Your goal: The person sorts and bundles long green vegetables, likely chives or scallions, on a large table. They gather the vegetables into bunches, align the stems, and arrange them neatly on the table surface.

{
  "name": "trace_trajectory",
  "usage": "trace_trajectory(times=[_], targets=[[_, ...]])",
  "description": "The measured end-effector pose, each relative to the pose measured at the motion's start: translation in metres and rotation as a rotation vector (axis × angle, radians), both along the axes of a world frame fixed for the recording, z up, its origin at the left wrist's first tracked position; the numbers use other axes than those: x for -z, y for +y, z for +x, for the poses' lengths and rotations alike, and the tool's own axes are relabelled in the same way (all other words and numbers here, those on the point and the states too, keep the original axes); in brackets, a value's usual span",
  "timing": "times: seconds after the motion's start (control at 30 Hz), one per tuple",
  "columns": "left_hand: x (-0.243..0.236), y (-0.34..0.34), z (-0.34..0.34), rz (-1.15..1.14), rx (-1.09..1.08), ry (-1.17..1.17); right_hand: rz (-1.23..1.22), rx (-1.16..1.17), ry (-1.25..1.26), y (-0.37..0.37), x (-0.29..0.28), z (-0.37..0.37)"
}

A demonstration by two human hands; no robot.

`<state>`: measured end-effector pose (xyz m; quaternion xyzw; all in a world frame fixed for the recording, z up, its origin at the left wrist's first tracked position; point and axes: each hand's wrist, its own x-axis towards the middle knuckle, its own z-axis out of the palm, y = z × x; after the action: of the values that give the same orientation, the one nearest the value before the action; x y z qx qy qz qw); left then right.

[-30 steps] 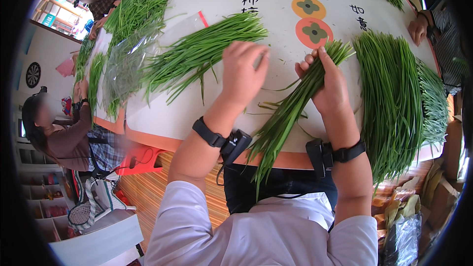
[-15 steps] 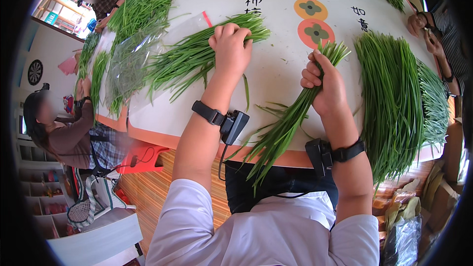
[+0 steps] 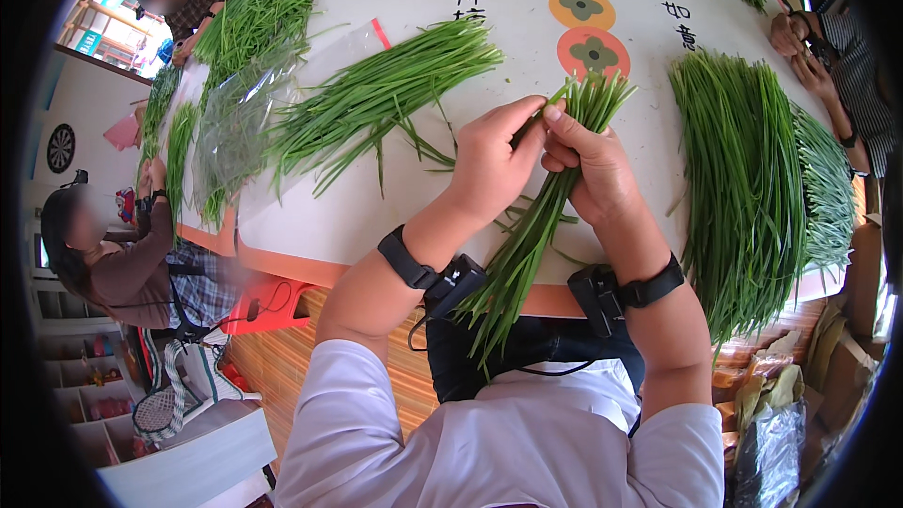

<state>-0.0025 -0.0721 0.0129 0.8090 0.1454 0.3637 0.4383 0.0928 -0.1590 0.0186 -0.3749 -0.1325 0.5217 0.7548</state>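
Observation:
A bunch of long green garlic chives [image 3: 522,254] is gripped in my right hand [image 3: 602,165], cut ends upward and leaf tips trailing down over the table's near edge. My left hand [image 3: 499,155] has its thumb and fingers pinched together at the bunch's upper end, against my right fingertips. A few stalks show between the left fingers. To the left, a loose pile of chives [image 3: 386,99] lies slantwise on the table, touched by neither hand. A broad, neatly aligned stack of chives [image 3: 738,188] lies to the right, its leaves hanging over the front edge.
The white table [image 3: 376,226] has an orange border. A clear plastic bag [image 3: 240,118] lies on the left, beside more chives [image 3: 259,23]. Co-workers sit at the left and far left; another person's hands [image 3: 809,52] are at the right. Boxes and packaging [image 3: 771,433] stand on the floor at right.
My left hand has left the loose pile and moved right to the top of the held bunch. My right hand has shifted slightly left and down with the bunch.

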Motion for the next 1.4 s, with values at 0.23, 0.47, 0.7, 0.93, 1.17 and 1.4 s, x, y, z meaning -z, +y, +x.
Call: trace_trajectory(times=[0.23,0.47,0.7,0.93,1.17,1.4], targets=[[0.004,-0.009,0.002,0.102,0.045,0.04,-0.039,0.115,-0.047,0.002,0.006,0.001],[0.006,-0.002,-0.005,-0.133,0.097,0.175,-0.085,0.412,0.101,0.003,0.004,0.019],[-0.005,0.013,-0.011,-0.292,-0.109,0.197,0.497,-0.008,0.853,-0.021,0.008,0.072],[0.01,0.071,-0.008,0.645,-0.534,0.204,0.264,-0.218,0.562,-0.018,-0.009,0.053],[0.019,0.084,-0.005,0.705,-0.553,0.324,0.076,-0.156,0.363,-0.012,-0.01,0.035],[0.023,0.088,-0.004,0.724,-0.623,0.335,0.028,-0.124,0.32,-0.011,-0.009,0.032]])
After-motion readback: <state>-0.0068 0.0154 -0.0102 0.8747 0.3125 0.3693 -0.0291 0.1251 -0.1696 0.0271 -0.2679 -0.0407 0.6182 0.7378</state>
